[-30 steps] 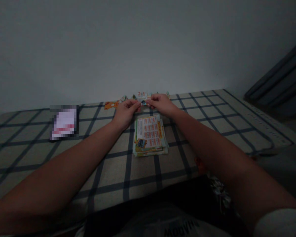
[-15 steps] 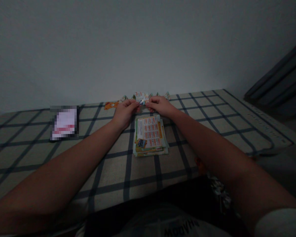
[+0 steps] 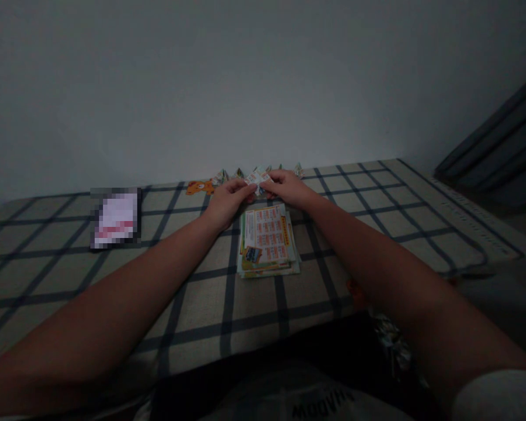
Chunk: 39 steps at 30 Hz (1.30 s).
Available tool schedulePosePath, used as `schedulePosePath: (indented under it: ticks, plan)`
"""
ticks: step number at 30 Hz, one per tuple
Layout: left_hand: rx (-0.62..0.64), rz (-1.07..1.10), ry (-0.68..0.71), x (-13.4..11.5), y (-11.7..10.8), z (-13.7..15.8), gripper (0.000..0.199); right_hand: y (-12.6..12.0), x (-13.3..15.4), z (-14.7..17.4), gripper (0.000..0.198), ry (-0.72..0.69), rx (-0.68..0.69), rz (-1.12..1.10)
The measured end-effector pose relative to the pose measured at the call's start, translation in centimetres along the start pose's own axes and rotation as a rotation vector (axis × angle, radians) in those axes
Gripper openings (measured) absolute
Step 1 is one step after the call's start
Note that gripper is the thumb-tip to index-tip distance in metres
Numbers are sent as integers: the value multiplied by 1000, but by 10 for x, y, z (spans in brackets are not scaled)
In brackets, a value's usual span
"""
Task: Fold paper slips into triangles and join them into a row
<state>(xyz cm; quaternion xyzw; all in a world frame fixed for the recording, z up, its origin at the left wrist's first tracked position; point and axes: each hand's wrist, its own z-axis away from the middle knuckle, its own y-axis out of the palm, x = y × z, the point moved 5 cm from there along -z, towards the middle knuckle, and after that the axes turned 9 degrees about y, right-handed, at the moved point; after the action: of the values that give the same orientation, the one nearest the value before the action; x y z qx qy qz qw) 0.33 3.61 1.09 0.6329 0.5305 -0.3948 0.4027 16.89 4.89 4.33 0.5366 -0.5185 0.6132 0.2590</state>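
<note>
Between my two hands is a small folded piece of printed paper (image 3: 258, 177), light with orange and blue print, turned so that a corner points up. My left hand (image 3: 231, 200) pinches its left side with thumb and fingers. On the other side my right hand (image 3: 284, 185) grips it the same way, the two thumbs close together. Just below the hands lies a stack of printed paper sheets (image 3: 267, 237), the top one covered with rows of orange and white blocks. Behind the hands, small folded paper pieces (image 3: 220, 176) stand in a row along the wall side.
A checked cloth (image 3: 193, 318) with bear pictures covers the table. At the left lies a blurred-out dark-edged item (image 3: 116, 219) with a light face. A pale wall (image 3: 263, 82) rises behind, and a dark curtain (image 3: 499, 134) hangs at the right. Crumpled-looking shiny pieces (image 3: 394, 342) lie near my lap.
The paper in my hands has gone from lying squarely to a tilted, diamond-like position. My thumbs have come closer together, the left hand shifting slightly right.
</note>
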Motion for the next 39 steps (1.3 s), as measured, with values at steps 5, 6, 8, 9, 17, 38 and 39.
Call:
schedulePosePath:
  ticks: [5,6,8,9,17,38,39]
  plan:
    - [-16,42,22,-5,1,1,32,2,1,1,13,-9,20,13]
    - [-17,35,26,-6,1,1,33,2,1,1,13,-7,20,14]
    - [-20,27,26,-7,1,1,34,2,1,0,13,-2,19,10]
    - [-21,27,22,-6,0,2,34,2,1,0,13,0,19,7]
    - [-8,57,6,-5,0,1,37,2,6,4,13,-5,27,0]
    - [10,-57,96,-2,-5,-3,37,3,3,1,10,-34,59,-25]
    - [17,-89,102,-2,-5,-3,37,4,3,1,10,-37,64,-24]
